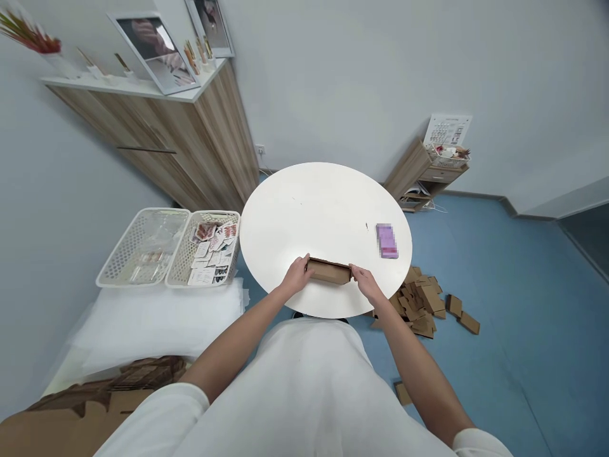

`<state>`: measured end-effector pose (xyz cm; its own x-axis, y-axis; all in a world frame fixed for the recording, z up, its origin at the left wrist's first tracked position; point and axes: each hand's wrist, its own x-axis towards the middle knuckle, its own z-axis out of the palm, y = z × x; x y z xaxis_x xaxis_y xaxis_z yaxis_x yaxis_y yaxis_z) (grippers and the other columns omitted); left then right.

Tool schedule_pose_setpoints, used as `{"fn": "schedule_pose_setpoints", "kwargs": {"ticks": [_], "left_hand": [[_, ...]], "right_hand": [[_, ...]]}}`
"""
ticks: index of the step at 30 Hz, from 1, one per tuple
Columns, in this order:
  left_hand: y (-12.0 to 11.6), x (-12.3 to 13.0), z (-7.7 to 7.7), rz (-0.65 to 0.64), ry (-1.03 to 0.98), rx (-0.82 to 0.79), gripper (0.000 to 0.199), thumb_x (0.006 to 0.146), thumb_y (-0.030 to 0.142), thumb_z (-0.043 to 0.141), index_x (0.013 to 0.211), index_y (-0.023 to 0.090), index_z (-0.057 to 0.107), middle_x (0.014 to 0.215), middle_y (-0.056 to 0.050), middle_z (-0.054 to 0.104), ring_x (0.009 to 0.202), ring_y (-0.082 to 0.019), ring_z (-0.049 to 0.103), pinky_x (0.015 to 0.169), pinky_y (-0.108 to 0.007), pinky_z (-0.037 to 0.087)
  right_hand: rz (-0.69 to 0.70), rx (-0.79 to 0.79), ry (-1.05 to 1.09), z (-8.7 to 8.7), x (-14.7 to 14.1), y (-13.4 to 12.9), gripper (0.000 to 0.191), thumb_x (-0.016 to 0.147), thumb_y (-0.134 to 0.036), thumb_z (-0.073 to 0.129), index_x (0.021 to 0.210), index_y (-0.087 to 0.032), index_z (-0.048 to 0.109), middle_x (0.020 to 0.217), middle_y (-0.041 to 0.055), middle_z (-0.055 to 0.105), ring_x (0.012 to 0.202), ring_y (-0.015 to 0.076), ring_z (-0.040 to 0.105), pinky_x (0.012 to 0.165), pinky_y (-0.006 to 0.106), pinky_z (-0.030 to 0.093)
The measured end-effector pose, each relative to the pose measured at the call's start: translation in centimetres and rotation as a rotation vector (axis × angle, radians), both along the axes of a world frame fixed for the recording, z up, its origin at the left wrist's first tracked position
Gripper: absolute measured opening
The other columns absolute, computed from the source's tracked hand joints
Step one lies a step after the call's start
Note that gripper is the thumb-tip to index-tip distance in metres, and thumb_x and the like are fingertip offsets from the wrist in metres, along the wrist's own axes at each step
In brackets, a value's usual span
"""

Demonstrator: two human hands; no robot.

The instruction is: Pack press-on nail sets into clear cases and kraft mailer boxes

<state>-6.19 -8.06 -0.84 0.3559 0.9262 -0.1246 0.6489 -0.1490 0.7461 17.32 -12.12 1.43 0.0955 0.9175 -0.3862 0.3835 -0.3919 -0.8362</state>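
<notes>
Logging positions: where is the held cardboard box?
In the head view, the cardboard box is held between the left hand and right hand, over the near side of the white table.

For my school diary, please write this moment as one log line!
left hand: holds cardboard box, left end; right hand: holds right end; below: white table

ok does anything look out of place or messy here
Yes: a cardboard pile lies jumbled on the floor beside the table, with two loose pieces off to its right, which looks untidy. The held box shows no clear damage.
</notes>
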Motion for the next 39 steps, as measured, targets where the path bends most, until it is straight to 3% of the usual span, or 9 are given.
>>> {"fn": "schedule_pose_setpoints", "kwargs": {"ticks": [6,10,13,16,18,23,28,33,39], "left_hand": [[0.0,-0.5,1.1,0.084,-0.203,-0.156,0.048,0.080,0.054,0.035,0.110,0.020,0.051,0.085,-0.004,0.053,0.077,-0.017,0.049,0.071,-0.029,0.039],[0.2,-0.5,1.6,0.042,-0.236,-0.173,0.047,0.082,0.055,0.025,0.079,0.021,0.058,0.068,-0.001,0.050,0.065,-0.016,0.047,0.061,-0.028,0.036],[0.4,-0.5,1.8,0.035,-0.210,-0.161,0.047,0.082,0.055,0.025,0.070,0.022,0.055,0.062,0.000,0.047,0.060,-0.015,0.045,0.057,-0.027,0.034],[0.6,-0.7,1.5,0.053,-0.188,-0.182,0.045,0.082,0.053,0.027,0.076,0.022,0.059,0.065,-0.001,0.050,0.063,-0.016,0.047,0.060,-0.027,0.036],[0.6,-1.0,0.9,0.075,-0.195,-0.212,0.042,0.081,0.051,0.032,0.092,0.022,0.060,0.074,-0.002,0.055,0.068,-0.016,0.050,0.063,-0.028,0.038],[-0.3,-1.5,-1.4,0.146,-0.229,-0.272,0.052,0.075,0.041,0.050,0.122,0.019,0.044,0.101,-0.007,0.053,0.073,-0.013,0.051,0.068,-0.027,0.042],[-1.3,-1.3,-2.6,0.175,-0.329,-0.303,0.051,0.078,0.037,0.046,0.125,0.018,0.040,0.107,-0.009,0.052,0.076,-0.013,0.053,0.067,-0.027,0.045],[-1.9,-1.0,-3.0,0.160,-0.396,-0.216,0.043,0.074,0.020,0.051,0.116,0.021,0.048,0.114,-0.007,0.051,0.087,-0.014,0.055,0.077,-0.029,0.045],[-3.6,0.1,-4.6,0.201,-0.406,-0.298,0.048,0.073,0.021,0.054,0.119,0.019,0.041,0.104,-0.008,0.053,0.090,-0.016,0.056,0.074,-0.029,0.047]], "right_hand": [[-0.025,-0.001,0.054,0.1,0.2,-0.3,0.052,0.073,-0.060,0.040,0.100,-0.022,0.063,0.094,0.0050,0.062,0.080,0.0202,0.053,0.078,0.036,0.041],[-0.055,-0.025,0.090,0.2,-0.1,-0.4,0.050,0.073,-0.060,0.041,0.095,-0.022,0.065,0.088,0.0045,0.062,0.078,0.0185,0.052,0.078,0.036,0.041],[-0.069,-0.032,0.084,0.3,-0.3,-0.3,0.050,0.073,-0.060,0.042,0.096,-0.022,0.065,0.086,0.0047,0.062,0.077,0.0187,0.052,0.077,0.036,0.041],[-0.083,-0.041,0.103,0.1,-0.2,-0.4,0.048,0.073,-0.056,0.044,0.103,-0.023,0.062,0.095,0.0052,0.061,0.079,0.0187,0.053,0.078,0.037,0.041],[-0.088,-0.047,0.122,-0.4,-0.1,-0.6,0.048,0.072,-0.051,0.048,0.111,-0.024,0.057,0.103,0.0053,0.059,0.082,0.0185,0.053,0.079,0.037,0.042],[-0.113,-0.058,0.114,-1.9,-0.5,-1.6,0.057,0.069,-0.041,0.053,0.124,-0.028,0.044,0.113,0.0054,0.052,0.084,0.0172,0.054,0.074,0.034,0.045],[-0.163,-0.034,0.184,-2.2,-1.3,-2.1,0.053,0.072,-0.038,0.049,0.124,-0.029,0.042,0.121,0.0048,0.049,0.083,0.0167,0.058,0.075,0.035,0.046],[-0.155,0.115,0.199,-2.8,-1.4,-2.3,0.054,0.069,-0.028,0.052,0.123,-0.026,0.044,0.126,0.0048,0.048,0.100,0.0203,0.054,0.082,0.035,0.045],[-0.193,0.068,0.159,-4.8,-1.5,-4.4,0.056,0.066,-0.027,0.057,0.120,-0.025,0.044,0.126,0.0064,0.048,0.111,0.0220,0.049,0.089,0.037,0.042]]}}
